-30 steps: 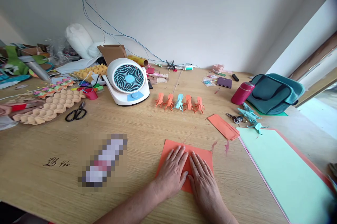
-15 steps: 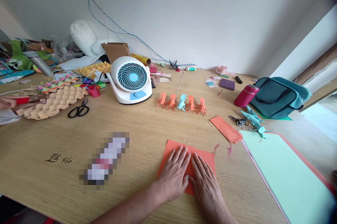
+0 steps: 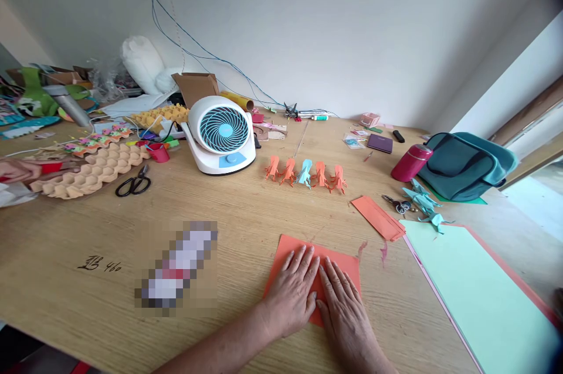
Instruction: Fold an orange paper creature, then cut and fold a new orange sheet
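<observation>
An orange sheet of paper (image 3: 281,254) lies flat on the wooden table before me. My left hand (image 3: 292,289) rests palm down on its left and middle part, fingers stretched out. Beside it my right hand (image 3: 345,298) presses flat on the right part, fingers extended and close together. The two thumbs nearly meet over the sheet's lower part. Beyond the sheet stands a row of several small folded paper figures (image 3: 320,173), orange with a light blue one in the middle. To the right lies a small stack of orange paper strips (image 3: 377,217).
A white fan (image 3: 220,136) stands behind on the left, near black scissors (image 3: 133,182) and an egg tray (image 3: 94,170). Another person's hand (image 3: 20,169) is at the far left. On the right are pale green sheets (image 3: 475,286), keys (image 3: 398,204), a pink bottle (image 3: 411,162) and a teal bag (image 3: 461,166).
Both my hands stay flat on the orange paper with hardly any movement. The view has shifted slightly. At the far left, the other person's hand has moved a little.
</observation>
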The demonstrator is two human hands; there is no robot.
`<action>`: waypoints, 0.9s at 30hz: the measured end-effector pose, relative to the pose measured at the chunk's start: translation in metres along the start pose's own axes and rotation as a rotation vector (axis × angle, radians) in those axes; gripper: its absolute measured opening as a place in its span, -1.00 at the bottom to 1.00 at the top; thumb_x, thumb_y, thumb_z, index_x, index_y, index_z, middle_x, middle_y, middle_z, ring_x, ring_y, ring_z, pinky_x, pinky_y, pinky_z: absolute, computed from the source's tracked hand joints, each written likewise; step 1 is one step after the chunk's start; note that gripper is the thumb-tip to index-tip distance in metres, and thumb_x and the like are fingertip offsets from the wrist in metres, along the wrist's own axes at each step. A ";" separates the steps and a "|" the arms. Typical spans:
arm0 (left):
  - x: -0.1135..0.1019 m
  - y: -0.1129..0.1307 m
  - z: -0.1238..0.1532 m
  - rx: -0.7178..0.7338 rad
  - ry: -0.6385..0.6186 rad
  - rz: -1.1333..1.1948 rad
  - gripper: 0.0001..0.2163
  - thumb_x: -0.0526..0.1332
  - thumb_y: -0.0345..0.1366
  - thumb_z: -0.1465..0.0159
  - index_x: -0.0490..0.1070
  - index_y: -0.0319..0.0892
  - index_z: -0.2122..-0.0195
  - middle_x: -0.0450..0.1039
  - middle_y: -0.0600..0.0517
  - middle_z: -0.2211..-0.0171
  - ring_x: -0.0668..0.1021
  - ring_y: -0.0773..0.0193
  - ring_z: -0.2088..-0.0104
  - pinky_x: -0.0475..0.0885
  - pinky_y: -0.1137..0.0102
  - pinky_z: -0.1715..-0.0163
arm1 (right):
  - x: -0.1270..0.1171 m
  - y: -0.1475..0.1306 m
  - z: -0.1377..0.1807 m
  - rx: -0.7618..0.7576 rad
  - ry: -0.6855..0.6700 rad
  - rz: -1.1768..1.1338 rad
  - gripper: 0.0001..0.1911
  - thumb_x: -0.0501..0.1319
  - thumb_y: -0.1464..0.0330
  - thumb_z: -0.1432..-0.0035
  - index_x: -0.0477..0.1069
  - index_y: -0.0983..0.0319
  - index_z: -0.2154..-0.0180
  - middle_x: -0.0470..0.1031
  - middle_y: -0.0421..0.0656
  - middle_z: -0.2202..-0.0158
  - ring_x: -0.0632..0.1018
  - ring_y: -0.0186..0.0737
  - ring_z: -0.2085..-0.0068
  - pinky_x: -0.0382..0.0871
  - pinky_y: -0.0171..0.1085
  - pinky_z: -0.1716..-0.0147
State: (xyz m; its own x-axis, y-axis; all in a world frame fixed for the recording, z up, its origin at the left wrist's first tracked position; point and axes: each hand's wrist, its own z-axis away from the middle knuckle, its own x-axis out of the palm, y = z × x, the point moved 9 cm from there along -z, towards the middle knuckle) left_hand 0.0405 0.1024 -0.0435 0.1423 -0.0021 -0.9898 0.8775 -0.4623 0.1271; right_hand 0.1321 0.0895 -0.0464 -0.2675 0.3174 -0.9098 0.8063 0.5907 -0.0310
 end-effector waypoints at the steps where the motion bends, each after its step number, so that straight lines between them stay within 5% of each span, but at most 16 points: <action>1: 0.000 0.000 0.000 -0.001 0.000 0.000 -0.40 -0.08 -0.13 -0.38 -0.17 -0.25 -0.39 -0.33 -0.11 -0.42 -0.16 0.00 -0.39 -0.20 0.11 -0.33 | 0.000 0.000 0.000 -0.003 0.003 0.000 -0.21 0.06 0.31 -0.32 -0.34 0.28 -0.40 0.18 0.10 -0.31 0.24 0.05 -0.30 0.24 0.01 -0.16; 27: 0.003 -0.005 0.000 -0.039 0.043 0.005 -0.40 -0.07 -0.10 -0.37 -0.14 -0.17 -0.39 -0.28 -0.10 -0.42 -0.16 -0.06 -0.39 -0.15 -0.02 -0.31 | -0.005 0.025 0.027 0.113 -0.072 0.092 -0.22 0.01 0.16 -0.33 -0.34 0.20 -0.40 0.04 0.04 -0.37 0.14 0.07 -0.34 0.12 0.11 -0.21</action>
State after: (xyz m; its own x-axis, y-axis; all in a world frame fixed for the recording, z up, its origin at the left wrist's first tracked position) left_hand 0.0368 0.1043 -0.0474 0.1657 0.0340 -0.9856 0.8939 -0.4272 0.1355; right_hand 0.1676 0.0824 -0.0533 -0.1549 0.3098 -0.9381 0.8810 0.4730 0.0108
